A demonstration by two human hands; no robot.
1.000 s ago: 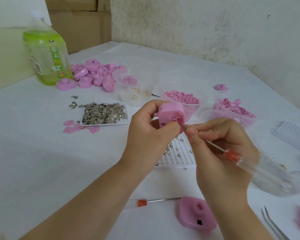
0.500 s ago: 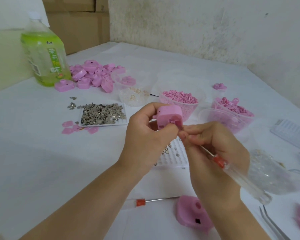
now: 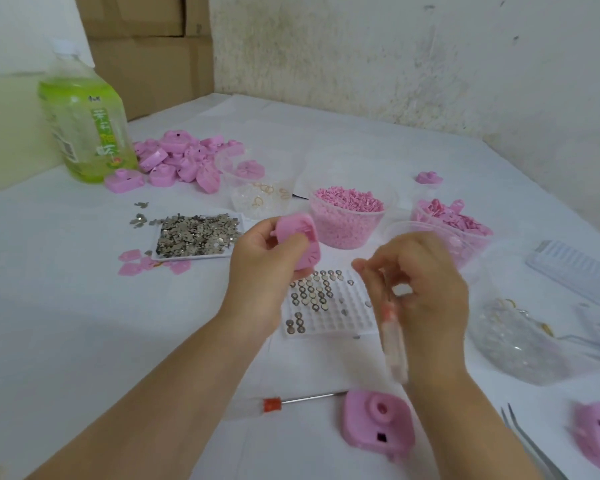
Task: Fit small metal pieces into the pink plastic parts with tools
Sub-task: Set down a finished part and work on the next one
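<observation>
– Two hands logged: left hand (image 3: pixel 267 271) pinches pink part (image 3: pixel 298 240) above grid tray (image 3: pixel 354 320); right hand (image 3: pixel 430 296) curls round blurred screwdriver (image 3: pixel 394 341).
– Hazard: if that pinch slips, the part likely drops and scatters the tray's metal pieces (image 3: pixel 309 296).

- green drink bottle (image 3: pixel 85 133), upright, far left on the white table cover (image 3: pixel 66 323)
- cardboard boxes (image 3: pixel 146 46) stacked behind it
- stained wall (image 3: pixel 395 57) beyond
</observation>
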